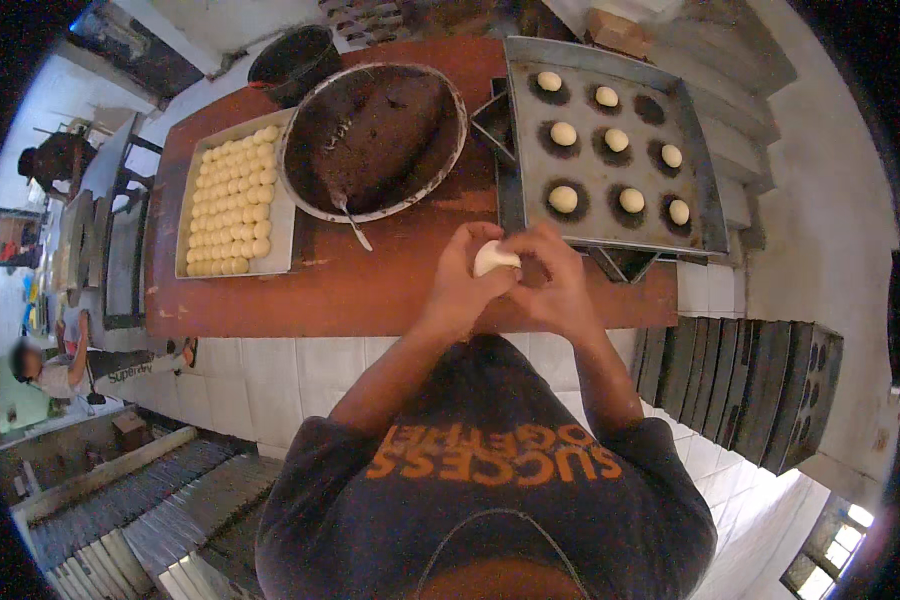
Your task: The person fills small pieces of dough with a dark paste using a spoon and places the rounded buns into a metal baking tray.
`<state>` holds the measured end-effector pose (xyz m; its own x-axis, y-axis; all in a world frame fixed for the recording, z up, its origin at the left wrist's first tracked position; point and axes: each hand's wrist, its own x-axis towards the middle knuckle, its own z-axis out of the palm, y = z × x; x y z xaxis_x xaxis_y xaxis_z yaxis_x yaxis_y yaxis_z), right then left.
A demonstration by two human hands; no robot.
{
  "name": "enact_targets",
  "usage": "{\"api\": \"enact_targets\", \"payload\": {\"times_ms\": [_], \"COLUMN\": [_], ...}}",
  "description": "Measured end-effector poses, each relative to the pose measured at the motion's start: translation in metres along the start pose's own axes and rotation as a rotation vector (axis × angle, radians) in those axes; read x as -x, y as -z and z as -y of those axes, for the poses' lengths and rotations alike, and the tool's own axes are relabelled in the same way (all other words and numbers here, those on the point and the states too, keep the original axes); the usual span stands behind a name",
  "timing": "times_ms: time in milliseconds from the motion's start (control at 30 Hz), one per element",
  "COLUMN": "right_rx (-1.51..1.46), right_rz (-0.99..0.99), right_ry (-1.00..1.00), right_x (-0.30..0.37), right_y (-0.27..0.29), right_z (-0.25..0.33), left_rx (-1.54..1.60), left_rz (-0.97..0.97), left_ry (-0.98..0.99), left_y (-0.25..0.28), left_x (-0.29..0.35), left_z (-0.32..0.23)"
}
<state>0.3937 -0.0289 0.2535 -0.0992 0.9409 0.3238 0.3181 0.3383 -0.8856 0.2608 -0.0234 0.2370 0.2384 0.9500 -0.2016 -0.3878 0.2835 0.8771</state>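
Note:
Above the front edge of the reddish-brown table, a piece of pale dough (494, 259) is held between both hands. My left hand (457, 278) cups it from the left, fingers curled around it. The fingers of my right hand (554, 272) close on its right edge; their tips are partly hidden. Just beyond the hands stands a large bowl (457, 155) of dark brown filling, with a metal spoon (358, 232) stuck in it. To the right, a metal baking tray (590, 168) carries several round dough balls (616, 140), spaced apart on dark round marks.
A shallow tray (284, 240) at the left holds rows of small dough balls (232, 200). Behind the bowl is a black bucket (295, 65). Stacked dark baking trays (735, 385) stand at the right below the table. Another person (60, 365) is at the far left, near metal racks (160, 510).

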Motion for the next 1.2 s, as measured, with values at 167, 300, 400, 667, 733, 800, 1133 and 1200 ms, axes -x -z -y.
{"api": "enact_targets", "payload": {"times_ms": [167,300,400,667,733,800,1133,1200], "right_rx": [0.243,0.237,0.405,0.352,0.389,0.463,0.301,0.411], "right_rz": [-0.222,-0.163,-0.05,-0.054,-0.15,-0.231,-0.124,-0.203], "right_ry": [0.268,0.373,0.347,0.195,0.226,0.332,-0.032,0.155], "right_x": [0.005,-0.004,-0.004,-0.015,-0.008,-0.008,0.013,0.014], "right_y": [-0.039,-0.083,-0.085,-0.103,-0.118,-0.139,-0.148,-0.156], "right_z": [0.0,0.009,0.001,0.049,0.04,0.036,0.035,0.034], "left_rx": [0.165,0.255,0.469,0.467,0.629,0.607,0.435,0.589], "left_rz": [-0.166,-0.323,-0.179,0.079,0.114,0.121,0.091,0.035], "left_ry": [-0.097,-0.077,0.084,0.235,0.259,0.244,0.273,0.353], "left_y": [0.016,0.028,0.032,0.087,0.099,0.113,0.139,0.141], "left_x": [0.015,0.023,0.027,0.032,0.031,0.027,0.047,0.043], "left_z": [-0.016,-0.019,-0.011,-0.036,-0.04,-0.038,-0.016,-0.012]}}
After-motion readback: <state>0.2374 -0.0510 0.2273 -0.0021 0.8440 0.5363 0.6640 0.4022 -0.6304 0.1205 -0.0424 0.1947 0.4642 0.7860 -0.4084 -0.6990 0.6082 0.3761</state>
